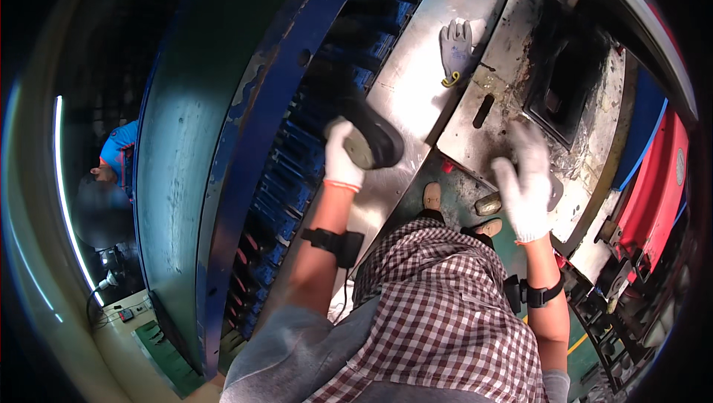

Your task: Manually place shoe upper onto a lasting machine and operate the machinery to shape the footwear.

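My left hand (343, 156), in a white glove with an orange cuff, is closed around a black shoe-shaped piece (384, 135) with a greyish-tan face. It is held above the metal ledge, and its far end is blurred. My right hand (526, 184), also in a white glove, has its fingers stretched out and apart, smeared by motion, near the front of the stained metal worktop (464, 124). A dark rounded edge (555, 192) shows just beside it. Left of its thumb is a small tan-brown object (488, 203); whether it touches the hand I cannot tell.
A grey glove (456, 50) lies on the shiny metal ledge (405, 69). Left of it runs a blue rack (286, 169) holding several dark pieces, beside a blue-edged frame (241, 121). The worktop has a black rectangular recess (568, 91). Another person (119, 150) is at far left.
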Tool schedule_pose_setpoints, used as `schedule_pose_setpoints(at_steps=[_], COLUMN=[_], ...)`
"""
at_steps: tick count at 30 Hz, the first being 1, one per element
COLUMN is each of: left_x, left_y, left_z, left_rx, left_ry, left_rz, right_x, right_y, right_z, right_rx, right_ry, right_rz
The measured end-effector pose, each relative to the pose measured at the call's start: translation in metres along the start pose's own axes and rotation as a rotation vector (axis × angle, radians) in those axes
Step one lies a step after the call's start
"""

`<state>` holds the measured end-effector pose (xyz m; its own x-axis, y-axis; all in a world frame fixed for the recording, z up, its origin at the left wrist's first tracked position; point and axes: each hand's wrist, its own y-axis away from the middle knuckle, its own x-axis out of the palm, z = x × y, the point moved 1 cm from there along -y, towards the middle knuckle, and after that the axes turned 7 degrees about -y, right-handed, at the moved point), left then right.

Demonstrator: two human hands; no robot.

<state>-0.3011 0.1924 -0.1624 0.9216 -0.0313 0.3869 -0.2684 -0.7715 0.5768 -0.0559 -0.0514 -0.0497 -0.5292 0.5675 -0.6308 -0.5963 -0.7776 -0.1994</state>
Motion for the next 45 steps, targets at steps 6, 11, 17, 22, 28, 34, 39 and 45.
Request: schedule_pose_setpoints(at_steps=[6,11,17,22,28,34,39,45], left_x=[-0.112,-0.186,-0.166,-0.147,-0.227,-0.302,-0.299,-0.287], left_y=[-0.135,-0.245,-0.246,-0.166,-0.065,-0.087,-0.139,-0.156], left_z=[-0.032,-0.075,-0.058,-0.043,-0.031,-0.063,-0.11,-0.111], left_rx=[-0.145,0.013,-0.205,0.207,0.21,0.108,-0.092,-0.226], left_ry=[-0.042,-0.204,-0.366,-0.867,-0.506,-0.011,0.08,0.153], left_rz=[-0.319,-0.235,-0.465,-0.677,-1.287,-0.833,-0.394,-0.299], right_x=[-0.006,0.001,0.001,0.001,0.003,0.002,0.003,0.001], right_y=[0.024,0.023,0.021,0.02,0.02,0.018,0.016,0.019], right_z=[-0.036,-0.04,-0.037,-0.036,-0.035,-0.036,-0.035,-0.034], right_rx=[-0.015,0.028,0.072,0.047,-0.006,0.016,-0.006,0.026], right_ry=[0.408,0.407,0.439,0.43,0.483,0.427,0.46,0.434], right_rz=[-0.095,-0.09,-0.063,-0.099,-0.109,-0.016,0.005,0.012])
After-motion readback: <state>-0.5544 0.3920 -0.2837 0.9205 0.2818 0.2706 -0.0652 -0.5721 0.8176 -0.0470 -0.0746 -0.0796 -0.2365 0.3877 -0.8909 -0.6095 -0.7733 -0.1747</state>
